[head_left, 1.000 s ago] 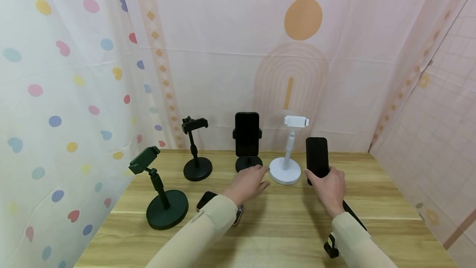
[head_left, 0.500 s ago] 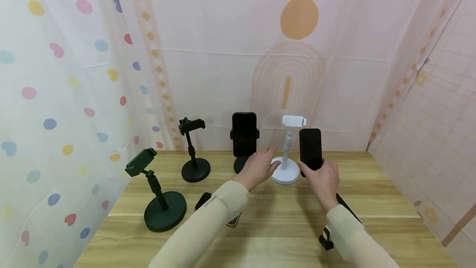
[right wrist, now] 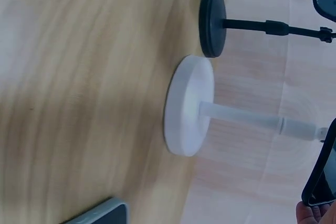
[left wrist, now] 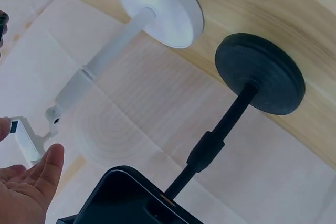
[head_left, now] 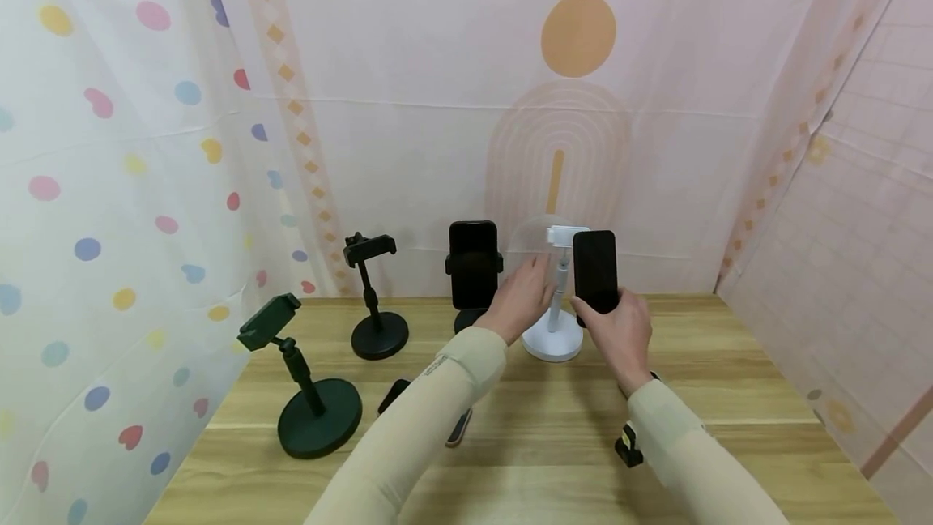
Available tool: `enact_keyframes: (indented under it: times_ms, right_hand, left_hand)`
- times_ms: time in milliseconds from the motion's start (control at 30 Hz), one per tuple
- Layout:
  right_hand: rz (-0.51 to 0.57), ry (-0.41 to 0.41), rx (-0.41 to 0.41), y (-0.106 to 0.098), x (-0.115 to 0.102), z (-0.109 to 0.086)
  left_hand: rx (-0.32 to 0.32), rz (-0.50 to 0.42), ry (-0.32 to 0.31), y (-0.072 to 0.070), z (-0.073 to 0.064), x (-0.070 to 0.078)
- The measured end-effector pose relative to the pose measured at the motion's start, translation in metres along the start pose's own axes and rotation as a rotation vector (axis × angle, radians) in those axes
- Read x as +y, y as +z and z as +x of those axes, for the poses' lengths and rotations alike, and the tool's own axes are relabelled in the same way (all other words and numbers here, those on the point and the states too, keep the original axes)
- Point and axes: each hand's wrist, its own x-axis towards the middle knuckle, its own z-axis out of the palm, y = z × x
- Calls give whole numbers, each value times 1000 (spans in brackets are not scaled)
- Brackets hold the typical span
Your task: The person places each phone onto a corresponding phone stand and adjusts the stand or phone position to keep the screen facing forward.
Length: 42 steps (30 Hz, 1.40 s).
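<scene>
My right hand [head_left: 619,335] grips a black smartphone [head_left: 595,270] by its lower end, thumb on the left edge, and holds it upright above the table. The phone overlaps the right side of the white phone stand [head_left: 552,339] in the head view. My left hand [head_left: 521,298] reaches up by that stand's post with its fingers extended. In the left wrist view, the fingertips [left wrist: 54,156] are right at the white clamp [left wrist: 26,142] on top of the stand. Another black smartphone [head_left: 474,262] is mounted in a black stand to the left of my left hand.
A dark green phone stand [head_left: 321,420] and a black phone stand [head_left: 379,336] hold no phone at the left. Phones [head_left: 458,429] lie partly hidden beneath my left sleeve. A small black object [head_left: 628,448] sits beside my right sleeve. A patterned curtain [head_left: 408,144] hangs behind the table.
My left hand has risen from the table's middle toward the white stand's clamp, its fingers extending. My right hand has lifted the phone up and left, close to the same stand.
</scene>
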Motion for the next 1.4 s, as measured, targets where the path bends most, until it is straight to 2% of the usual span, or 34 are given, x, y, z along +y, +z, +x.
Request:
enact_keyframes:
  times_ms: [133,333,433,767,1033,1167,1400]
  right_hand:
    - [15,-14,10,2,-8,7]
    - [34,-46,7,6,-17,17]
    - [36,-50,-4,8,-20,21]
    - [65,-61,-43,14,-28,32]
    - [56,-83,-56,16,-31,39]
    - [66,-72,-68,17,-30,42]
    - [82,-52,-101,18,-27,48]
  left_hand:
    - [13,-40,-38,1,11,1]
    - [-4,-125,-137,1,26,-1]
    - [-4,-140,-162,1,31,-3]
    - [6,-219,-178,3,47,-7]
    - [46,-364,-167,7,51,-12]
    - [67,-381,-161,8,52,-12]
    - [123,-346,-102,10,54,-12]
